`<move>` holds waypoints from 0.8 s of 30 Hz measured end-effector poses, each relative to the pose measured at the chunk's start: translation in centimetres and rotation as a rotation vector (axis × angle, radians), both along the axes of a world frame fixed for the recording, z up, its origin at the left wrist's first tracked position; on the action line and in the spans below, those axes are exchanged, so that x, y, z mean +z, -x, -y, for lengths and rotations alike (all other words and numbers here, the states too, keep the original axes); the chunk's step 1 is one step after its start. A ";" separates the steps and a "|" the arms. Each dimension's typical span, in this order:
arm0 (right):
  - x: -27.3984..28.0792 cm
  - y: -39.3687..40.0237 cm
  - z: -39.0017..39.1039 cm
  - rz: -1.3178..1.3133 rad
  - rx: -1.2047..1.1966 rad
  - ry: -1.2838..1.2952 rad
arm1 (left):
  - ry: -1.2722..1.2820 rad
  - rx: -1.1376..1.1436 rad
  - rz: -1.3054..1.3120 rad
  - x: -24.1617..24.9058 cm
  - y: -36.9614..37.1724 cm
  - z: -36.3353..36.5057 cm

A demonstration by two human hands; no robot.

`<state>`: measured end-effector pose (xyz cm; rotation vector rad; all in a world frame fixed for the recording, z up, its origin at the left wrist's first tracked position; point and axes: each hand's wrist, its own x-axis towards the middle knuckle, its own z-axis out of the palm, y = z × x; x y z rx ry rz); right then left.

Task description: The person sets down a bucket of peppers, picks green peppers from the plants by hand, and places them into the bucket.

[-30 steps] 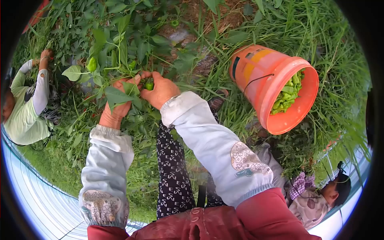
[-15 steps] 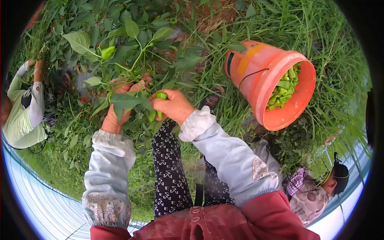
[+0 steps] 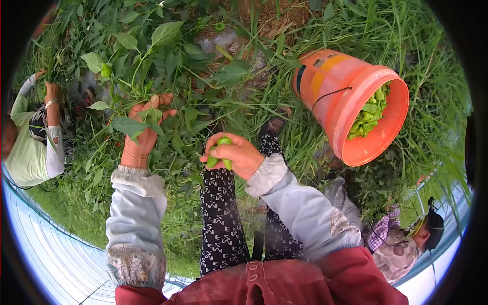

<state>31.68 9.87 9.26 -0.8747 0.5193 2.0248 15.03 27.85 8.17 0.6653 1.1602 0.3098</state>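
My right hand (image 3: 243, 156) is closed around a few green peppers (image 3: 224, 142), held in front of my dark patterned trousers. Their shiny ends stick out between thumb and fingers. On the left, my left hand (image 3: 146, 141) is among the leaves of a pepper plant (image 3: 165, 33). Its fingers are spread apart, and leaves hide part of the palm. A small green pepper (image 3: 105, 70) hangs on the plant, above and left of that hand.
An orange bucket (image 3: 325, 104) leans tilted in tall grass at right, with many green peppers (image 3: 370, 116) inside. One person (image 3: 33, 155) reaches into plants at far left. Another person (image 3: 399, 251) in a dark cap is at lower right.
My right hand has drawn away from the plant, down and to the right, with the peppers in it. My left hand's fingers have spread, and the plant's branches have shifted.
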 end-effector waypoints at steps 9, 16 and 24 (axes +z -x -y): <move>-11.0 -6.2 -6.2 1.059 0.527 0.021 | -0.004 0.115 -0.046 -0.6 1.2 -1.4; -12.9 -4.7 -9.4 1.256 0.581 -0.693 | -0.024 0.002 -0.145 -0.6 2.0 -1.0; -8.4 -4.0 -7.5 1.027 0.992 -0.507 | -0.253 -0.382 -0.236 -3.1 0.5 2.5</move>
